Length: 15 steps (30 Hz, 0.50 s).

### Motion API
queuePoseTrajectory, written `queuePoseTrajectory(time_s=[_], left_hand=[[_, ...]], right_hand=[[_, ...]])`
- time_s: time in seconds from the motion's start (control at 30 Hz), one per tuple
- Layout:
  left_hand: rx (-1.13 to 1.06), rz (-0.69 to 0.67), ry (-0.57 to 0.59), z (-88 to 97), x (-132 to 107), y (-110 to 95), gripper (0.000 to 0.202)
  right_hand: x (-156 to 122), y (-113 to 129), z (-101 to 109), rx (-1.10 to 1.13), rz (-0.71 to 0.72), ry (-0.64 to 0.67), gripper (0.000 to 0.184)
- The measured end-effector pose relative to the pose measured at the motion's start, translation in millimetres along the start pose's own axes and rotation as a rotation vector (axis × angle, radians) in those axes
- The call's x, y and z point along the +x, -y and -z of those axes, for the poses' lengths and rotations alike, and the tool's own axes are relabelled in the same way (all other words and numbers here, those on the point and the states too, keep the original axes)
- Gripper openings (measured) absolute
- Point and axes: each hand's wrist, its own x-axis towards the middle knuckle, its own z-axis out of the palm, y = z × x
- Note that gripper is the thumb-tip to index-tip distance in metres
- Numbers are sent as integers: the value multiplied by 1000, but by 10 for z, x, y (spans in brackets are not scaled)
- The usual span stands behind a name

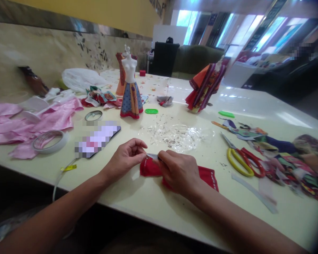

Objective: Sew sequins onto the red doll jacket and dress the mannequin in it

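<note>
Lower centre of frame: pinching a pale strip [152, 156] onto the red cloth [207, 175] with the left hand [127, 155], fingertips nipped shut; gripping the cloth with the curled right hand [178, 171]. Probably best kept taut, flat, aligned along the fold.

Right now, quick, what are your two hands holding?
Left hand: closed, pinching the pale strip on the red cloth.
Right hand: closed, holding the red cloth down.

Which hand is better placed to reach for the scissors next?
Probably the right hand: the scissors lie just to its right, while the left hand sits farther off, pinching at the red cloth.
</note>
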Motion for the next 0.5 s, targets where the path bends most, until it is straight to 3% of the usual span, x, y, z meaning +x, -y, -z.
queuePoseTrajectory(time_s=[0.5], left_hand=[[23,-21,31,20,-6,32,25]], right_hand=[[-5,-16,1,-67,38,44,20]])
